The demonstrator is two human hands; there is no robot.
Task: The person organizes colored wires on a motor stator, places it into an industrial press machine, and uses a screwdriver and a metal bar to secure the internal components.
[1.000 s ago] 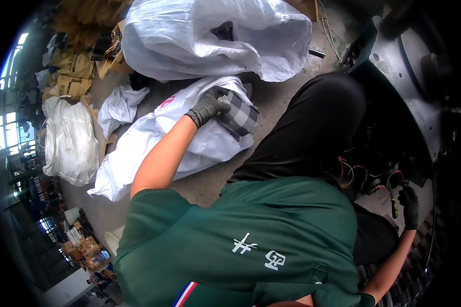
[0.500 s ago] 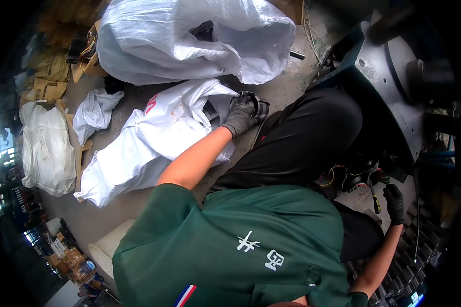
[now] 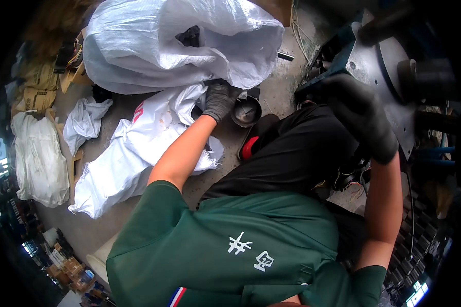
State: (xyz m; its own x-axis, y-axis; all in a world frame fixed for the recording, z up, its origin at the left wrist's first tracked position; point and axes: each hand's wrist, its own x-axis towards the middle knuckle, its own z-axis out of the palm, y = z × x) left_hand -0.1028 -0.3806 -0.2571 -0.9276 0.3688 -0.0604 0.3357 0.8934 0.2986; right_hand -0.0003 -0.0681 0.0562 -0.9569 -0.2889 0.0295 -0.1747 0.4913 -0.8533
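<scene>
My left hand, in a dark grey glove, is at the mouth of a white woven sack with a red mark. Its fingers are curled, and what they grip is hidden. Right beside it is a round black part, hollow like a cup, near my shoe with its red patch. My right hand, gloved in black, is raised above my bent knee, in front of the blue-grey metal machine. Motion smears it, so its fingers cannot be made out.
A large white woven sack gapes at the far side, a dark thing inside. Smaller white bundles lie at the left. Wired parts sit beyond my right leg. Stacked dark metal pieces stand at the lower right.
My right hand has risen from the wires and the yellow-black screwdriver toward the machine. My left hand has moved slightly up and left, and the round black part now shows its open face.
</scene>
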